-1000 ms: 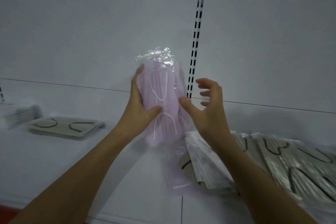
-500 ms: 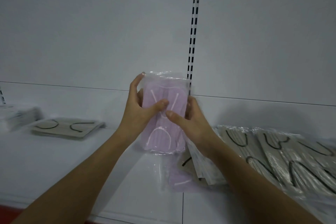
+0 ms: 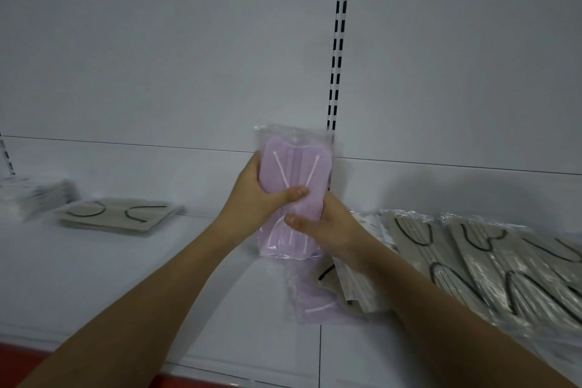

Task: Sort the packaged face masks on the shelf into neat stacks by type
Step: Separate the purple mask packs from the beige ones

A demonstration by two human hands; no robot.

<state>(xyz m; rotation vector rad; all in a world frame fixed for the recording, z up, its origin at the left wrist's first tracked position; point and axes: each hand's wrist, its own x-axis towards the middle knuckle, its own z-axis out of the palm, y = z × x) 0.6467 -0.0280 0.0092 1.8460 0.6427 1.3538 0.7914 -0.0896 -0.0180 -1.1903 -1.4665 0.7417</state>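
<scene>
right now both hands are holding the lilac mask pack (image 3: 294, 179) up off the shelf (image 3: 157, 261), standing on end with its long axis running nearly vertical. the left hand (image 3: 255, 198) is wrapping the pack's left edge, thumb pressing across the front at mid-height; the right hand (image 3: 327, 227) is gripping lower on the right edge, thumb lying over the front, its other fingers hiding behind the plastic. directly below, a second lilac pack (image 3: 315, 302) is lying flat, half tucked under the loose grey packs (image 3: 504, 261) spreading to the right. so the held pack probably needs tipping flat and lowering almost straight down; the neat grey stack (image 3: 119, 214) is sitting well apart on the left.
</scene>
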